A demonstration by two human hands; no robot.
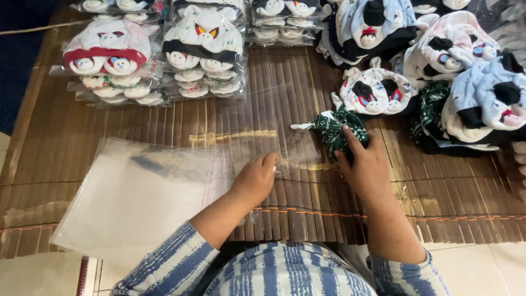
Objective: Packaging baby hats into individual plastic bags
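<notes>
Surface: brown slatted bamboo mat (307, 98) on a pale tiled floor, shot from above; the floor only peeks in at the bottom corners.
Left hand: the left hand (255, 178) lies palm down on a clear plastic bag (274, 137), fingers loosely curled with the tips pressing its near edge. Not gripping anything as far as I can see, but the thumb is tucked under so I can't be sure.
Clear bag: honestly hard to see, it's see-through and mostly shows up as glare over the slats. Where its far edge ends I can't tell.
Right hand: the right hand (366, 167) is closed around a dark green patterned cloth item (335, 129), fingers wrapped over its near side. It sits on the mat just right of the bag.
Green item: bunched up, the hand covers half of it, a white strip pokes out to the left. Can't tell exactly what it is.
Bag stack: pile of flat clear bags (137, 192) to the left of the left hand, with a dark smudge inside the top one that I can't make out.
Packed goods: bagged baby hats with little faces (203, 55) stacked at top left, top row cut off by the frame.
Loose pile: unbagged hats (471, 82) heaped at top right, running out of frame.
Person: blue and white striped sleeves (181, 263), only forearms and lap visible.
</notes>
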